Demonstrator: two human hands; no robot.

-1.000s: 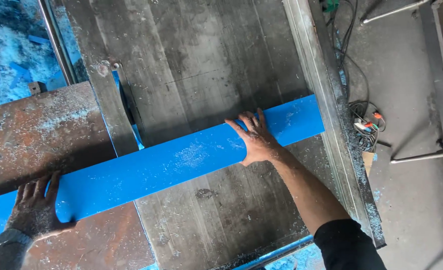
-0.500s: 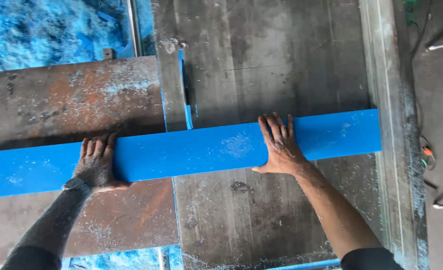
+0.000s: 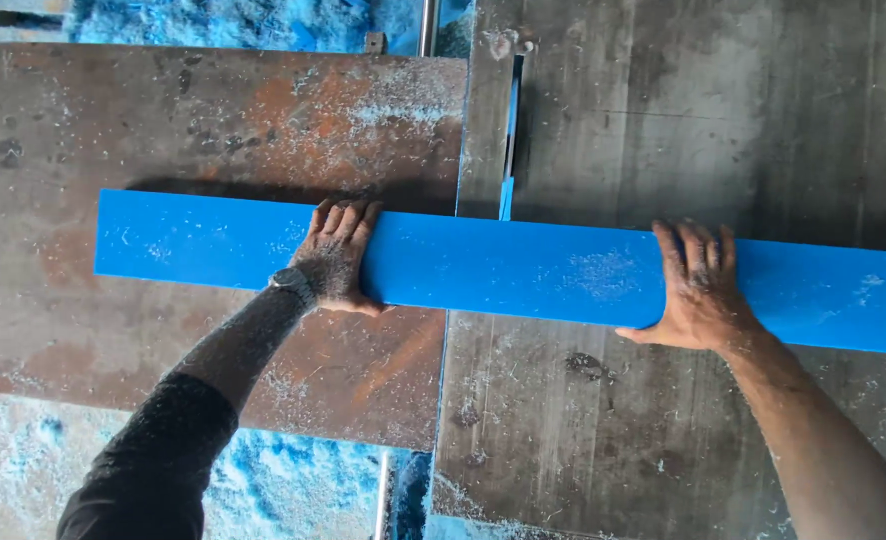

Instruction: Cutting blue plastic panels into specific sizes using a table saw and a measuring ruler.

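Observation:
A long blue board (image 3: 523, 268) lies flat across a metal saw table, running from the left to past the right edge of the view. My left hand (image 3: 337, 258) presses palm-down on the board's left part, fingers together and pointing away from me, a watch on the wrist. My right hand (image 3: 697, 285) presses palm-down on the board further right, thumb hooked over its near edge. Between my hands, at the board's far edge, a thin blue-dusted saw blade (image 3: 508, 150) stands in its slot.
The rusty sliding plate (image 3: 163, 120) carries the board's left half; the grey steel table (image 3: 683, 110) carries the right half. Blue sawdust covers the floor (image 3: 263, 490) at the near left and far left. A metal rail (image 3: 427, 25) runs beneath the gap.
The view has shifted left, so the board now sits level and further right in frame. Both hands stay pressed flat on the board. The board lies closer to the blade.

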